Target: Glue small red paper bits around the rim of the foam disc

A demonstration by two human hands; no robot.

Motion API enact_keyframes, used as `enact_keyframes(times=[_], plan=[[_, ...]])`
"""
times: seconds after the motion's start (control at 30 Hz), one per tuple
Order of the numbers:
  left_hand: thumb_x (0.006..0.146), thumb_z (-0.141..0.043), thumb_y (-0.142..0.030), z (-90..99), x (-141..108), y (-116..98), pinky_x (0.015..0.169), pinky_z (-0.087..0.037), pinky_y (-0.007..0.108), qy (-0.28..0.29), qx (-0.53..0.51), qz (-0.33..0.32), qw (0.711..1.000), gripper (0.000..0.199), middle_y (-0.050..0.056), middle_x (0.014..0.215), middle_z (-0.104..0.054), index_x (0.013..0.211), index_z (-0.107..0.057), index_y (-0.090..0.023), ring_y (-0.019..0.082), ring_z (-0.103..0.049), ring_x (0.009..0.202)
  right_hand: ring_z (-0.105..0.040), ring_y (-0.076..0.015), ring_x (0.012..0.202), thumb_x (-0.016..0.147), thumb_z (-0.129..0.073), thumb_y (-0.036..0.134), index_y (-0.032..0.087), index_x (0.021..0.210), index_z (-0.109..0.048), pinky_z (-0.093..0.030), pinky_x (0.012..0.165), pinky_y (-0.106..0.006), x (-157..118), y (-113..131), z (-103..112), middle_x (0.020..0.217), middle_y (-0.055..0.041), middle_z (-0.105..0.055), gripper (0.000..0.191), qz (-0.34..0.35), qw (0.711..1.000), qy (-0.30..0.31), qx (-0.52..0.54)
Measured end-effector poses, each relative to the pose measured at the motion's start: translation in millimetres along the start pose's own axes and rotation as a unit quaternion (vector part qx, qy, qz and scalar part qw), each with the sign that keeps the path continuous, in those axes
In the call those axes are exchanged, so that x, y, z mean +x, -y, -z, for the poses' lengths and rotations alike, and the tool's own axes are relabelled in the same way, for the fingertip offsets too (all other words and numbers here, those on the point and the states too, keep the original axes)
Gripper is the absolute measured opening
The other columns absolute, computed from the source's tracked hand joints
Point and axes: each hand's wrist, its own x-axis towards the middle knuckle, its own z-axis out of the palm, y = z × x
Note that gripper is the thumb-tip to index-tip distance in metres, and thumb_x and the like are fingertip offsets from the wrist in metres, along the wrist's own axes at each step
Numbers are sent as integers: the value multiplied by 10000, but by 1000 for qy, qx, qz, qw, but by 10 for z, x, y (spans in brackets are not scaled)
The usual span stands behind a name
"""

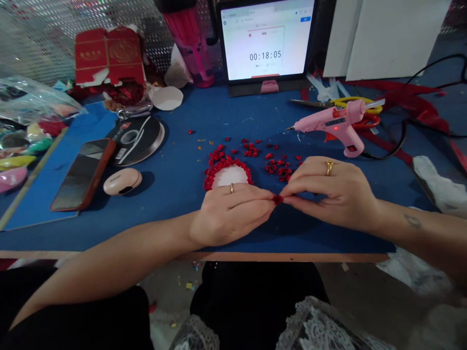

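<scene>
Between the fingertips of both hands is a small dark red flower-like piece [278, 199]. My left hand [233, 211] pinches it from the left, and my right hand [324, 192] pinches it from the right. Just behind my left hand lies a white round base [230, 176] edged with a ring of red ruffled pieces [210, 176]; my hand hides its near part. Loose red pieces [279, 167] are scattered on the blue mat beyond my fingers. A pink glue gun [333, 124] rests behind my right hand, its red light on.
A tablet [268, 41] showing a timer stands at the back. Yellow-handled scissors [350, 103] lie behind the glue gun. To the left are a phone [84, 172], a pale oval case [122, 182] and a black ribbon spool [136, 138]. A pink bottle [189, 46] stands at the back.
</scene>
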Motion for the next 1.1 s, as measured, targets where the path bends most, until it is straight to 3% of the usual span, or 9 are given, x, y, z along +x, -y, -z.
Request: enact_keyframes(times=[0.33, 0.53, 0.73, 1.1], plan=[[870, -681, -113, -8, -27, -8, 851, -592, 154, 18, 29, -5, 999, 54, 15, 894, -774, 901, -663, -154, 79, -726, 844, -623, -117, 779, 876, -628, 115, 168, 859, -649, -520, 774, -252, -23, -5, -61, 809, -23, -678, 59, -13, 1000, 4, 12], [848, -685, -75, -62, -53, -8, 797, -599, 152, -29, -11, 27, 999, 87, 27, 856, -763, 864, -625, -135, 85, -725, 822, -611, -125, 778, 893, -603, 119, 189, 881, -599, -520, 787, -265, -46, 3, -85, 811, -8, -672, 71, 0, 1000, 4, -9], [803, -711, -45, -79, -36, -2, 848, -576, 127, -31, 1, 18, 999, 141, 21, 865, -755, 874, -617, -123, 80, -721, 826, -617, -149, 774, 904, -553, 115, 183, 900, -590, -519, 722, -282, -53, 43, -100, 828, -25, -675, 78, -1, 999, 24, -45], [857, -628, -56, -95, 11, -29, 730, -585, 165, -22, 6, 32, 999, 118, -2, 823, -742, 895, -582, -158, 92, -709, 753, -587, -163, 733, 886, -511, 96, 165, 844, -607, -483, 637, -282, -27, 91, -92, 839, -46, -687, 126, 26, 989, 64, -133]])
